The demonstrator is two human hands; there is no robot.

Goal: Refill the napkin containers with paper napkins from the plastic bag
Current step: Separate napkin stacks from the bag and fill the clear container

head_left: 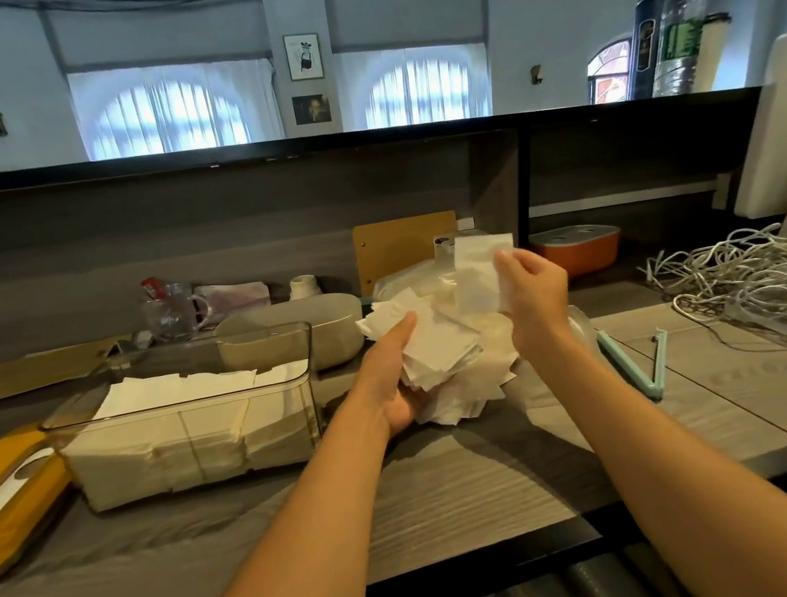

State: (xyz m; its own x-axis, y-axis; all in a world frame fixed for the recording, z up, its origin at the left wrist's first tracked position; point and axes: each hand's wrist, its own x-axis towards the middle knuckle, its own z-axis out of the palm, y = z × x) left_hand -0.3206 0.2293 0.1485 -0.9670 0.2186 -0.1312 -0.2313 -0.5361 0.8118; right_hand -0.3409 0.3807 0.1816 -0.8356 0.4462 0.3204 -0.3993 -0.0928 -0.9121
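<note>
Two bare hands work above a grey wood-grain tabletop (465, 489). Left hand (396, 376) cradles a loose, fanned stack of white paper napkins (433, 343), thumb pressed on top. Right hand (534, 298), just right of that grip and slightly higher, pinches a single napkin (479, 276) upright. Under and behind both grips lies the clear plastic bag (409, 282). Left of the left grip stands a clear napkin container (187, 416), largely filled with napkins; further left lies its yellow lid (3, 499).
</note>
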